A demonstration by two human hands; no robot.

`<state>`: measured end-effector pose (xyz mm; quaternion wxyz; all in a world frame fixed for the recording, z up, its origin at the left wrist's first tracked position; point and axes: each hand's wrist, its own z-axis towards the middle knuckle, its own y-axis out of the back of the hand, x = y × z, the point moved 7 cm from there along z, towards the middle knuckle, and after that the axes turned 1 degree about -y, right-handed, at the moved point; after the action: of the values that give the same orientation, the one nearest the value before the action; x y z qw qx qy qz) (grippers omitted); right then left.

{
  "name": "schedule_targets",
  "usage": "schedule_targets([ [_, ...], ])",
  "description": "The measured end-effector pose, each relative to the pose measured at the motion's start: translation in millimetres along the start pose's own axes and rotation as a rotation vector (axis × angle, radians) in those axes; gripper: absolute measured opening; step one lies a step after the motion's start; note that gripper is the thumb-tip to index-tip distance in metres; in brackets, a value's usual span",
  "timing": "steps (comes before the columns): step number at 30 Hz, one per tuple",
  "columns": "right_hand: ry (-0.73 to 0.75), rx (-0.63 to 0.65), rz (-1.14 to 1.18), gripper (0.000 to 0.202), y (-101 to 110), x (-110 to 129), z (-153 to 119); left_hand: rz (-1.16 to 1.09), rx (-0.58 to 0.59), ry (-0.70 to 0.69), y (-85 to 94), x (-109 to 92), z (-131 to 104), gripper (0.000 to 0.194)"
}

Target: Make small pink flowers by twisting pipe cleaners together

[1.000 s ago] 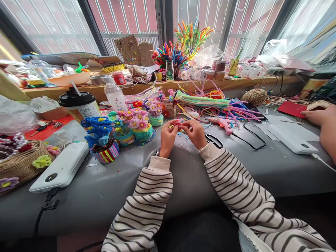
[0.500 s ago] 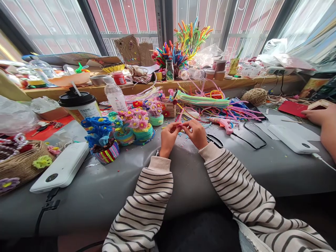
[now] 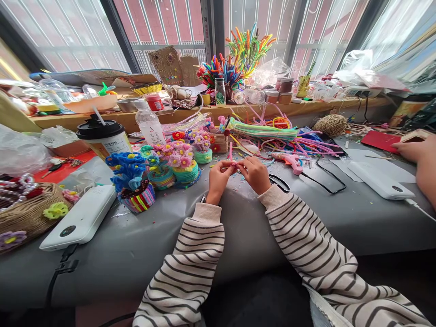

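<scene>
A pink pipe cleaner (image 3: 230, 151) is pinched between my two hands, its free end pointing up and away from me. My left hand (image 3: 220, 178) grips it with thumb and forefinger. From the other side my right hand (image 3: 255, 173) pinches the same piece, fingertips almost touching the left ones. The part between the fingers is mostly hidden. Left of my hands stand pink pipe-cleaner flowers (image 3: 177, 155) in a turquoise coiled pot and blue flowers (image 3: 126, 170) in a striped pot. A pink glue gun (image 3: 289, 162) lies to the right.
Behind my hands lies a bundle of pipe cleaners (image 3: 265, 130). A lidded cup (image 3: 104, 136) and a water bottle (image 3: 149, 125) stand at left. White power banks (image 3: 81, 218) lie at both sides. Another person's hand (image 3: 413, 147) is at the right edge, by a red card (image 3: 380, 140).
The pipe cleaner's free end has swung from leaning right to nearly upright. My fingers have shifted slightly; both hands stay in the same place.
</scene>
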<state>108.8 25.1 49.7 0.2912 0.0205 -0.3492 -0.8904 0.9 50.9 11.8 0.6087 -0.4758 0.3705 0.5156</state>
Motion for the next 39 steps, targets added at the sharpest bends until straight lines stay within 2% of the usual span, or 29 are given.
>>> schedule_targets([
  [7,-0.011,-0.033,-0.040,0.027,2.2,5.1,-0.4,-0.094,-0.022,0.046,-0.2,0.5,-0.6,0.019],
  [13,0.022,0.008,-0.023,0.029,-2.1,1.5,0.2,0.120,0.074,-0.079,-5.1,-5.5,0.5,0.022],
  [16,0.027,0.012,-0.018,0.029,-2.3,0.0,0.1,0.162,0.057,-0.106,-4.1,-7.3,-0.7,0.023],
  [29,0.019,-0.032,0.022,0.027,2.0,1.8,-0.7,-0.028,0.004,0.026,-1.0,-0.8,0.8,0.023],
  [39,-0.018,-0.047,0.011,0.030,1.7,3.6,1.1,-0.069,-0.002,0.029,-1.9,0.0,1.3,0.024],
])
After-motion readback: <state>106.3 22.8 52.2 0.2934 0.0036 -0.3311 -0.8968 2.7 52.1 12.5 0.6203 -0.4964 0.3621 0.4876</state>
